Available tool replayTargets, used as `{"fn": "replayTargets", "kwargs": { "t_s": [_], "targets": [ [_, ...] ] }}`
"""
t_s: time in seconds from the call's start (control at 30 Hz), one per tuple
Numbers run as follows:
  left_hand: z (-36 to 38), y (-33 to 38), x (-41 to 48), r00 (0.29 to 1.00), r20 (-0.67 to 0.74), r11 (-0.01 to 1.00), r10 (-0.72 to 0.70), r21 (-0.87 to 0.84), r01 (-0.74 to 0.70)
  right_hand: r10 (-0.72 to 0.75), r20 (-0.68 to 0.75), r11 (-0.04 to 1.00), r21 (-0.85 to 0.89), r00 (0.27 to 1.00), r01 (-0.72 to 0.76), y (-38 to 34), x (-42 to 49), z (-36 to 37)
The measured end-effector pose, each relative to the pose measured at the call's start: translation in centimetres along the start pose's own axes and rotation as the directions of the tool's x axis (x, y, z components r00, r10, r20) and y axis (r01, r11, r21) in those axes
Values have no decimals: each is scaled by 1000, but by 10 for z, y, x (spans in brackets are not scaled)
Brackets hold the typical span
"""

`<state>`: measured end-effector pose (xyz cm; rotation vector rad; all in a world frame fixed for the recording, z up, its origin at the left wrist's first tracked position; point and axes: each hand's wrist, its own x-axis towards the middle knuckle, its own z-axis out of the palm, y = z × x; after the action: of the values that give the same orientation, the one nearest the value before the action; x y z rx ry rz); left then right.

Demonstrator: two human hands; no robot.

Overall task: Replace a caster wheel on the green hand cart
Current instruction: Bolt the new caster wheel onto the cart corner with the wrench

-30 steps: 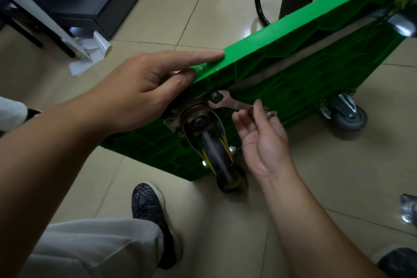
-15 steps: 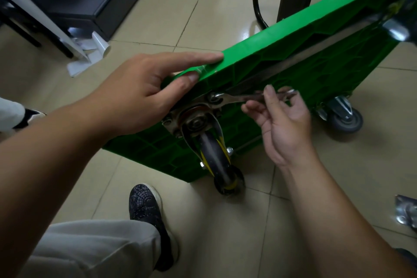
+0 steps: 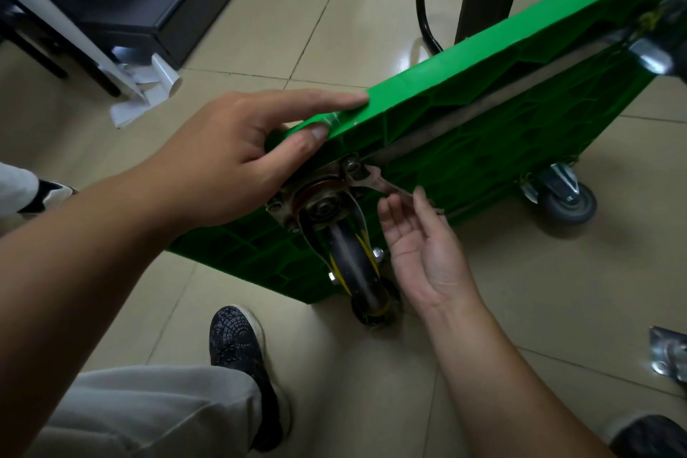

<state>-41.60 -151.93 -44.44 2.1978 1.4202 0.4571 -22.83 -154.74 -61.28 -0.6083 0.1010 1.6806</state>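
Note:
The green hand cart [image 3: 483, 130] stands tilted on its side, its ribbed underside facing me. My left hand [image 3: 256, 156] grips its upper edge, fingers over the top and thumb underneath. Just below sits a black caster wheel with yellow marks [image 3: 355, 264], hanging from a metal mounting plate [image 3: 319, 203]. A flat metal wrench [image 3: 383, 186] has its jaw at a bolt [image 3: 351, 163] on that plate. My right hand [image 3: 420, 245], palm up, pinches the wrench handle with its fingertips.
A grey caster [image 3: 567, 203] is on the cart's lower far corner and another metal caster [image 3: 652, 48] at the upper right. A loose metal caster plate [image 3: 669, 357] lies on the tiled floor at right. My shoe [image 3: 238, 342] is close below; dark furniture stands at the back left.
The wrench handle swung up half a second ago and has now swung back down to the right with my right hand. My left hand has stayed on the cart edge.

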Motion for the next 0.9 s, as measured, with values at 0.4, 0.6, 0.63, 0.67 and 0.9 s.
{"fn": "replayTargets", "kwargs": {
  "t_s": [0.4, 0.6, 0.63, 0.67, 0.9],
  "targets": [
    [2, 0, 0, 1000, -16, 1000, 7, 10, -7, -8, 14, 996, -92, 1000, 10, -11, 4, 7],
    [1, -1, 1, 1000, -17, 999, 11, 47, -10, -246, 133, 887, -367, 960, 279, -46, 5, 26],
    [1, -1, 1, 1000, -18, 999, 10, 48, -9, -291, 160, 843, -423, 943, 332, -52, 3, 31],
    [1, -1, 1, 1000, -18, 999, 8, 43, -7, -337, 192, 788, -479, 922, 388, -57, 0, 38],
    [0, 3, -1, 1000, -2, 1000, -20, 22, 20, -444, 565, 152, -717, 695, 680, -84, -44, 97]
  ]
}}
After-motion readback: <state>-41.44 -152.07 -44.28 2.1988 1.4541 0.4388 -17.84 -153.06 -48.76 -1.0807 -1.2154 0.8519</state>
